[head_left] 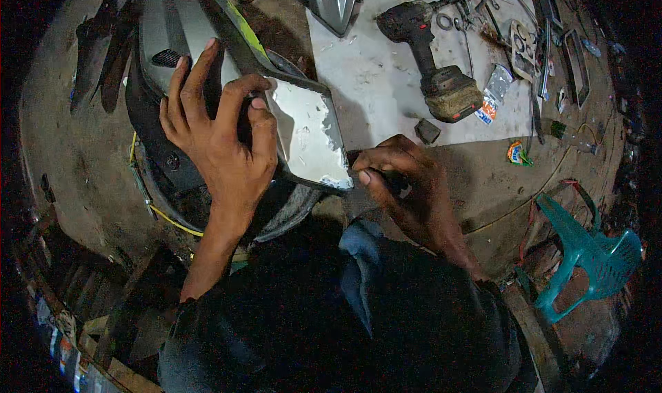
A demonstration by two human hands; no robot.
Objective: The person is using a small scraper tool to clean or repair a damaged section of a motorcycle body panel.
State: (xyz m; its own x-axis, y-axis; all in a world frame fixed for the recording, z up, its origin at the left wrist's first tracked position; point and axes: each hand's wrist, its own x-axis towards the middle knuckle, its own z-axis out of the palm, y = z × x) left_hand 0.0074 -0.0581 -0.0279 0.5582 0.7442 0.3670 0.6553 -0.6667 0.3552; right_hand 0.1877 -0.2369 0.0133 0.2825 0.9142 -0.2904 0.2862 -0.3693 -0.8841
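Observation:
A grey and black vehicle body panel (245, 48), with a lime-green stripe and a small mesh inset, lies before me at the left. Its near right end carries a pale, shiny patch (303, 127) with a ragged right border. My left hand (224, 124) rests on the panel, several fingers stretched over the grey surface; its index finger and thumb are bent close together beside the patch. At the panel's lower right corner, my right hand (407, 179) is closed, thumb and index fingertip pinched at the edge. Whatever it may hold there is too dark to make out.
A black, dirty cordless drill (431, 62) lies on a white sheet (352, 69), with loose metal parts (483, 7) beyond. A dark block (427, 131) and torn sachets (517, 153) sit nearby. A teal plastic piece (586, 255) is at right; a yellow cable (169, 220) curves at left.

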